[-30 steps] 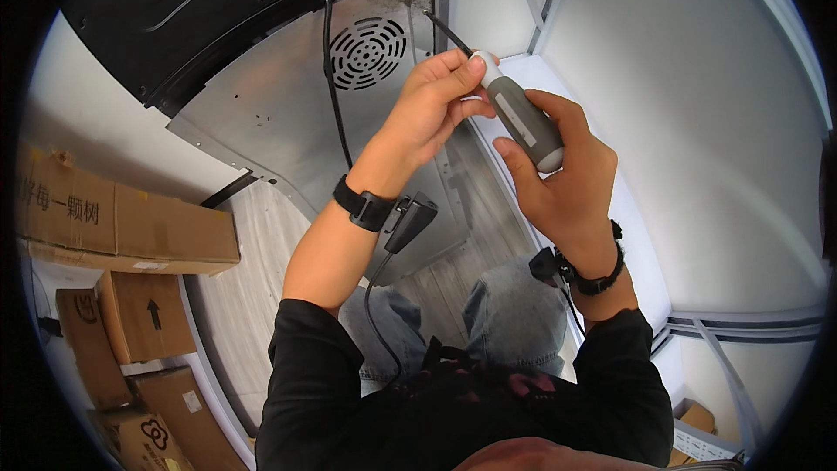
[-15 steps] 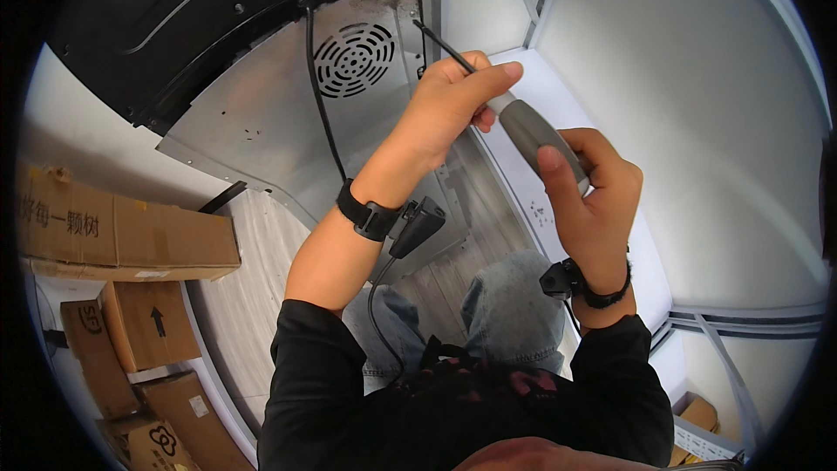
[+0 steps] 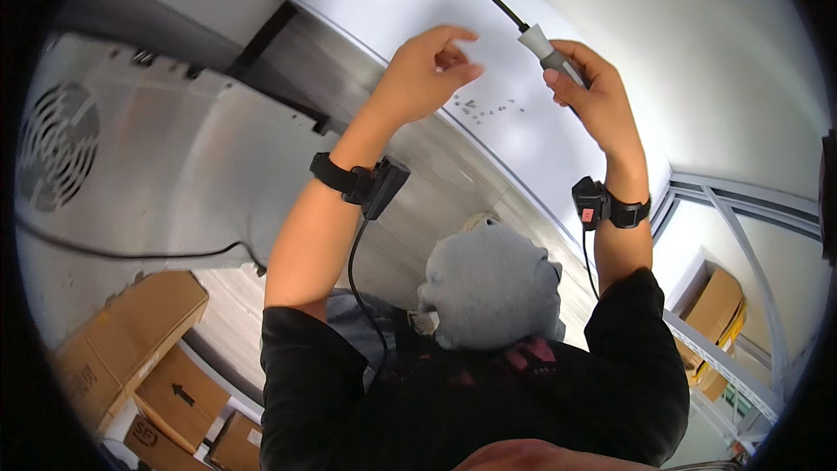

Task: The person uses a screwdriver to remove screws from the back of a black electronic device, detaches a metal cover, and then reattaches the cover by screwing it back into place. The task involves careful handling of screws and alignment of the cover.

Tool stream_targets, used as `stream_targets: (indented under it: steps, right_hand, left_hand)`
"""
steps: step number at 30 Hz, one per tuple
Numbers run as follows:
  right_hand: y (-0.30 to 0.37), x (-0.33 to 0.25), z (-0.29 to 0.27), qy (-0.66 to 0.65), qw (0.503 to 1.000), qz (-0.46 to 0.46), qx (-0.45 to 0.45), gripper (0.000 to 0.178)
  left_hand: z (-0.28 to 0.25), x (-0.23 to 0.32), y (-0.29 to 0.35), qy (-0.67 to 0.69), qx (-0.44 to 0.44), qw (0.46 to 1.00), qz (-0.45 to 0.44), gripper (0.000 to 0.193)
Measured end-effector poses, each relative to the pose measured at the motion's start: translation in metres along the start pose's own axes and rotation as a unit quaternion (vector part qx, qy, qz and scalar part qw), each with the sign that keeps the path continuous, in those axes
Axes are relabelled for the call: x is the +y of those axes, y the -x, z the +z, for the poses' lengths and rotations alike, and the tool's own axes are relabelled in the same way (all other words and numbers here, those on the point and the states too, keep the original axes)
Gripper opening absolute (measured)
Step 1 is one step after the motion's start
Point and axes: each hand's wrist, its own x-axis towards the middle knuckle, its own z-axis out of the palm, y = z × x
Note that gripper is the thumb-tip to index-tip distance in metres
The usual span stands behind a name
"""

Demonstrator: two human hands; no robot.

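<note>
The right hand is wrapping its fingers tight around the grey handle of a long screwdriver with a thin dark shaft, and the tool is slanting up and to the left, its tip pointing toward the far edge of the scene. The screwdriver is sitting in the upper middle of the view, above a flat white panel that is stretching away behind both hands. The left hand is hovering just to the left of the tool, apart from it, with its fingers loosely curled and parted and nothing in its grasp that I can make out. A scatter of small dark screws is lying on the white panel between the two hands, slightly nearer than the fingertips.

Each wrist is wearing a black strap with a small black device; a thin black cable is hanging from the left one down toward the black-sleeved body. On the left, the grey sheet-metal back of an appliance is filling the view, with a round vent grille at the far left edge and a black cord trailing across it. Brown cardboard boxes are standing in the near left corner. A grey padded lump is resting near the middle, just above the person's chest.
</note>
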Motion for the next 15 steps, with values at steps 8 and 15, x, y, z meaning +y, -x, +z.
stream_targets:
  steps: [8, 15]
  right_hand:
    - [0.019, 0.134, -0.012, -0.089, 0.988, 0.115, 0.045, 0.034]
    - [0.023, 0.170, -0.017, -0.120, 0.980, 0.140, 0.069, 0.034]
  left_hand:
    - [0.065, -0.169, -0.012, -0.177, 0.012, 0.980, -0.092, 0.026]
    - [0.078, -0.191, -0.019, -0.205, 0.028, 0.977, -0.045, 0.017]
